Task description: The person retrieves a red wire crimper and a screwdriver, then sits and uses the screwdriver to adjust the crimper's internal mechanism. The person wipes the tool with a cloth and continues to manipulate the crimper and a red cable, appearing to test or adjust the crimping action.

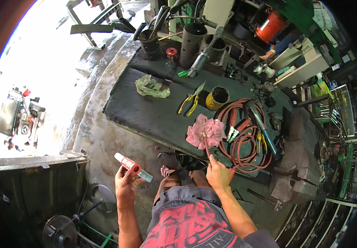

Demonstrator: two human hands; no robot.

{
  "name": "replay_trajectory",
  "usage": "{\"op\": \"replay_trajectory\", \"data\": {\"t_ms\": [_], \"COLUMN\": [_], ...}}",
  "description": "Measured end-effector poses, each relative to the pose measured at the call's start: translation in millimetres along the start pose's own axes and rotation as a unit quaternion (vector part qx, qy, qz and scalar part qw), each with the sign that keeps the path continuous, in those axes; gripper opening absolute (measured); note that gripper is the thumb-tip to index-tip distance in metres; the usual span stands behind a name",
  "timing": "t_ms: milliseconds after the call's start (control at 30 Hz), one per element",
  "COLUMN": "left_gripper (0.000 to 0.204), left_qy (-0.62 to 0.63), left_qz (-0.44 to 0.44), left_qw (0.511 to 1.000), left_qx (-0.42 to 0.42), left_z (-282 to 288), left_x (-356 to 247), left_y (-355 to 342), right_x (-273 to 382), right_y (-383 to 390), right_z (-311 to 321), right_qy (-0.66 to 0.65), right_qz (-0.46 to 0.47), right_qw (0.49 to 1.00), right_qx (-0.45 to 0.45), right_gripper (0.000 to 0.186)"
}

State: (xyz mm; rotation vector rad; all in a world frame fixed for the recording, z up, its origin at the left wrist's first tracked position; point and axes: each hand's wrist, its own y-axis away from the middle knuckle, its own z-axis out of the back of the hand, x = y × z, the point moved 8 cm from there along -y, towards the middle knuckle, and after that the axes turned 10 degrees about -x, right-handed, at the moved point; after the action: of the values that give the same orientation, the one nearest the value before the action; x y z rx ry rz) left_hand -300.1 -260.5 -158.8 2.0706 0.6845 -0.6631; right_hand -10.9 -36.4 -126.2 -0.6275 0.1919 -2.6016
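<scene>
My left hand (124,188), low at the left over the floor, is closed around a red-and-white roll (129,164) with a clear strip sticking out on its right. My right hand (218,175) grips a reddish cable (206,147) at the workbench's front edge. The cable's end rests on a crumpled pink cloth (197,133). More reddish cable (235,153) lies coiled right of the cloth, with a clamp (232,133) among the loops. A long blue-handled tool (269,144) lies across the coil. Beyond the cloth are yellow-and-black pliers (192,101) and a dirty yellow can (217,98).
A dark workbench (124,97) spreads ahead, bearing a crumpled greenish plastic bag (152,87). Metal cylinders (193,43) holding tools stand along its far side. A heavy vise (296,165) sits at the right. Weight plates on a bar (60,232) lie at lower left.
</scene>
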Motion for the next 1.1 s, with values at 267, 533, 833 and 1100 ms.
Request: {"op": "replay_trajectory", "data": {"t_ms": [267,533,833,1100], "left_gripper": [0.023,0.023,0.024,0.021], "left_qy": [-0.066,-0.056,0.014,0.026], "left_qz": [0.019,0.007,0.074,0.14], "left_qw": [0.998,0.998,0.995,0.985], "left_qx": [0.007,0.04,0.065,0.097], "left_z": [-20,-31,-62,-136], "left_x": [-1,4,57,138], "left_y": [-7,-11,-34,-20], "right_x": [-4,-36,-38,2], "right_y": [-3,4,-1,10], "right_z": [3,-20,-38,-64], "right_qy": [0.008,-0.107,-0.603,-0.621], "right_qz": [0.007,-0.166,-0.419,-0.384], "right_qw": [0.999,0.977,0.656,0.638], "right_qx": [-0.037,0.079,0.173,0.244], "right_gripper": [0.039,0.031,0.017,0.026]}}
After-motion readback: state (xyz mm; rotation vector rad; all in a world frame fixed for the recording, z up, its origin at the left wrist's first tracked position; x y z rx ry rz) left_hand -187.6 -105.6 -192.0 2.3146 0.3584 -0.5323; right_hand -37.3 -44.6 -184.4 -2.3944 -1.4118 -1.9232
